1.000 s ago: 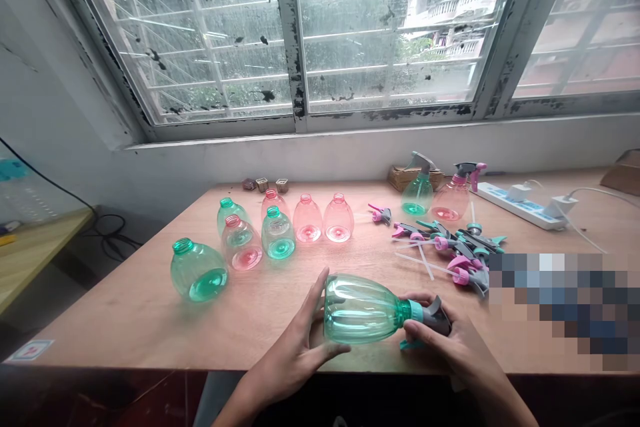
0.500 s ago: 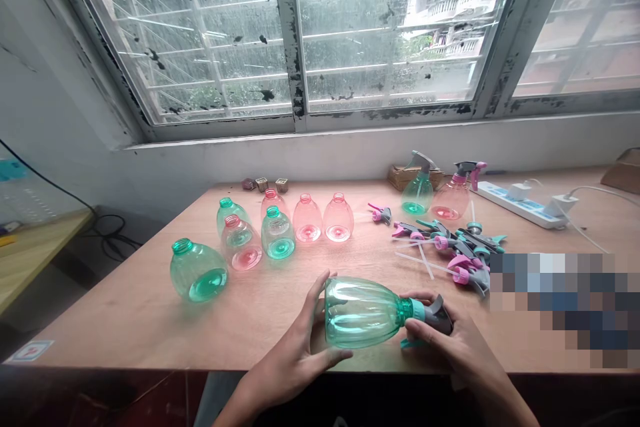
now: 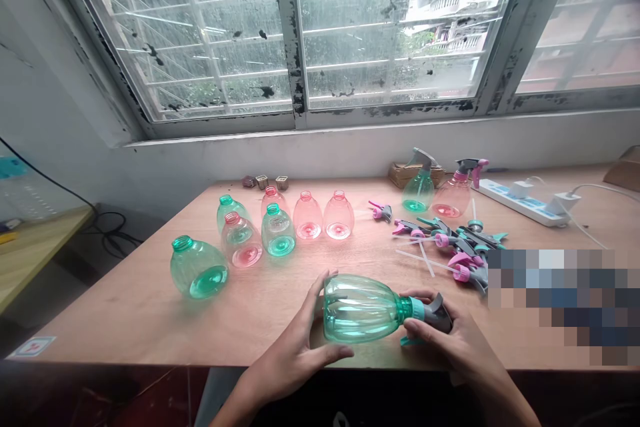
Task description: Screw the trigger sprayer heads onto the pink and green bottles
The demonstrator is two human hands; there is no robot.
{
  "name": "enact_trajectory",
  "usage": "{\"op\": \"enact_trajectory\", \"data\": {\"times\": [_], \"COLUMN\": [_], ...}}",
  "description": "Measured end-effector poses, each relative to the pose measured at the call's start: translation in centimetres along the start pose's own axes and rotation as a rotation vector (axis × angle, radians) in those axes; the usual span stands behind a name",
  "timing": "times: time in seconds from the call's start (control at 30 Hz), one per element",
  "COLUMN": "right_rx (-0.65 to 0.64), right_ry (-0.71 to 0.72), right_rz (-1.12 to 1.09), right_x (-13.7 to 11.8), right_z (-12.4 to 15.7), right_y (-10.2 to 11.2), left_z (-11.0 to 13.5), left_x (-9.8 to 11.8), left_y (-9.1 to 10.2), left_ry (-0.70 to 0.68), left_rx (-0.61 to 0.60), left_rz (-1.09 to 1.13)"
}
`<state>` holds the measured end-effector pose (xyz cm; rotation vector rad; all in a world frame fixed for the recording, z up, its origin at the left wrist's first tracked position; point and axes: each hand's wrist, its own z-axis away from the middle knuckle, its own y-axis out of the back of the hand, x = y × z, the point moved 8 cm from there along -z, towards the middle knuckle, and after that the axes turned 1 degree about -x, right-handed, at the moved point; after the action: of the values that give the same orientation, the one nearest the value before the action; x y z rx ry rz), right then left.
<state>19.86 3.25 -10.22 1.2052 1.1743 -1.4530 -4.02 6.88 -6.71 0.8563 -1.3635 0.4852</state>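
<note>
A clear green spray bottle [image 3: 363, 310] lies sideways in the air over the table's front edge, its base to the left. My left hand [image 3: 295, 340] cups that base, thumb below and fingers behind it. At the other end my right hand [image 3: 450, 337] is closed around the grey spray head [image 3: 436, 313] and its teal collar [image 3: 418, 309], which sits on the bottle's neck. A teal trigger [image 3: 413, 341] shows under the right thumb. Fingers behind the bottle are partly hidden.
Open green bottles [image 3: 199, 270] and pink bottles [image 3: 339, 217] stand at the left and middle. Loose spray heads [image 3: 463, 247] with tubes lie in a pile at right. Behind are two fitted spray bottles [image 3: 451, 195], a power strip [image 3: 525, 203] and a cardboard box [image 3: 400, 177]. A blurred patch covers the right.
Both hands keep their hold on the spray bottle. It has turned slightly about its length; otherwise the view has only shifted a little.
</note>
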Motion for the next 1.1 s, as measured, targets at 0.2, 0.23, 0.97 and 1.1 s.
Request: {"op": "enact_trajectory", "data": {"times": [0.2, 0.23, 0.97, 1.1], "right_rx": [0.000, 0.004, -0.024, -0.029], "right_ry": [0.022, 0.020, 0.058, 0.090], "right_rz": [-0.003, -0.004, 0.021, 0.052], "right_x": [-0.6, -0.6, -0.9, -1.3], "right_z": [0.1, 0.1, 0.2, 0.2], "right_y": [-0.1, -0.1, -0.3, -0.4], "left_z": [0.1, 0.2, 0.4, 0.1], "left_x": [0.4, 0.5, 0.1, -0.2], "left_y": [-0.3, -0.3, 0.0, 0.0], "left_ry": [-0.061, -0.053, 0.032, 0.049], "left_rx": [0.005, 0.009, 0.038, 0.019], "left_rz": [-0.004, -0.017, -0.044, -0.019]}}
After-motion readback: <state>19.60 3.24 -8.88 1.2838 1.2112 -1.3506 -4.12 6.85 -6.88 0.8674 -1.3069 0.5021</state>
